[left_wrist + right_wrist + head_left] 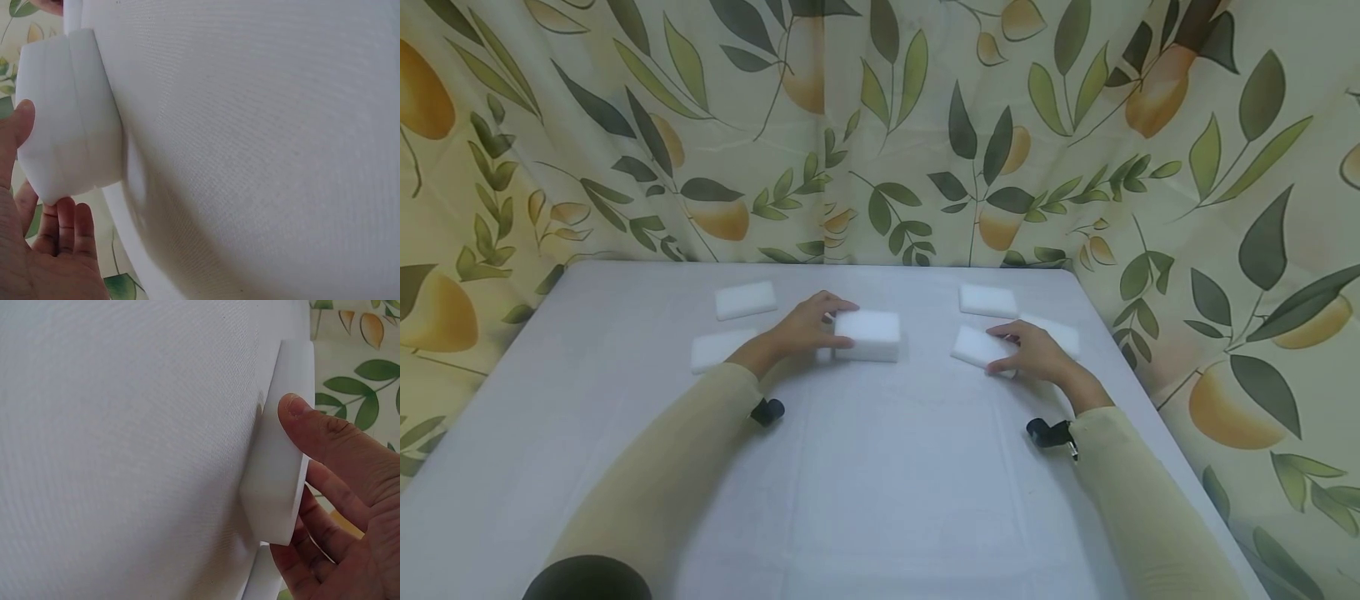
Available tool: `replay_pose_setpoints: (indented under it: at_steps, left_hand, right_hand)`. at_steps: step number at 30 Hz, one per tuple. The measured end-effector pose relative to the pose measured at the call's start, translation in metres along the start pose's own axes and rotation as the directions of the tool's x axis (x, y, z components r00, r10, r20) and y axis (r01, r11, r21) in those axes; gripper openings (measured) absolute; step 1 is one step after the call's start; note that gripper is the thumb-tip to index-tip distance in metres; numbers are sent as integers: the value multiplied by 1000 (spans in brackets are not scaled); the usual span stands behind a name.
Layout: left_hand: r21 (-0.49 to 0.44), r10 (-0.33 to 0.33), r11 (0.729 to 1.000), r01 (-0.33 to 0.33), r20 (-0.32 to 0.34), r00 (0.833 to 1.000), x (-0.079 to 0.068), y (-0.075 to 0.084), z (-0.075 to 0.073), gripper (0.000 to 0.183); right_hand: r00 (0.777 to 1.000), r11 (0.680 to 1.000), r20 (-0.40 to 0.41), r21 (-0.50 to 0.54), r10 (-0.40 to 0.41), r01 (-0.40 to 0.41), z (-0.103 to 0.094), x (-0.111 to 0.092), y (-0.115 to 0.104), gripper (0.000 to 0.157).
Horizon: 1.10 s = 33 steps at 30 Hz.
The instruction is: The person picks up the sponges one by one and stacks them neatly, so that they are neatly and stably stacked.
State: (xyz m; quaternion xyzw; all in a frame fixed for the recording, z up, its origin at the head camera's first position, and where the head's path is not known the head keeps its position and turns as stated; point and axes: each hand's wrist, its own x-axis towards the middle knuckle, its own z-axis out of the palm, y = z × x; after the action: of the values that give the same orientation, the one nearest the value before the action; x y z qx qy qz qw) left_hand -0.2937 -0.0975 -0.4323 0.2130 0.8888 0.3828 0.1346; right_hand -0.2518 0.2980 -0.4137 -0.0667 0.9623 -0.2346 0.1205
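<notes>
A stack of white sponge blocks [872, 336] stands mid-table, and its layers show in the left wrist view. My left hand [805, 327] holds the stack at its left end, thumb on the near side and a finger at the far edge. On the right, my right hand [1036, 354] grips a single white sponge [972, 345] between thumb and fingers. That sponge [281, 450] appears close to the cloth in the right wrist view, slightly tilted; whether it touches the cloth I cannot tell.
Two loose sponges lie at the left, one far back [746, 301] and one [718, 350] partly behind my left wrist. Another sponge [987, 300] lies at the back right, with one more [1054, 335] beyond my right hand. A patterned curtain [880, 133] borders the white-covered table [895, 483].
</notes>
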Motion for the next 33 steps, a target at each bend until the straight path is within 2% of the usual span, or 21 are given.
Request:
replay_pose_setpoints:
  at_steps: [7,15,33]
  left_hand:
    - [1,16,1000,-16,-6,1000,1,-1,0,70]
    - [3,2,1000,-2,-3,1000,1,-2,1,70]
    - [-7,6,1000,-6,0,1000,2,-1,1,69]
  right_hand:
    - [1000,1000,-4,1,1,-1,-2,-1,-3,76]
    - [1000,1000,1,6,21,-21,-4,-1,-6,76]
    - [1000,1000,8,17,-6,6,-9,-1,-14,73]
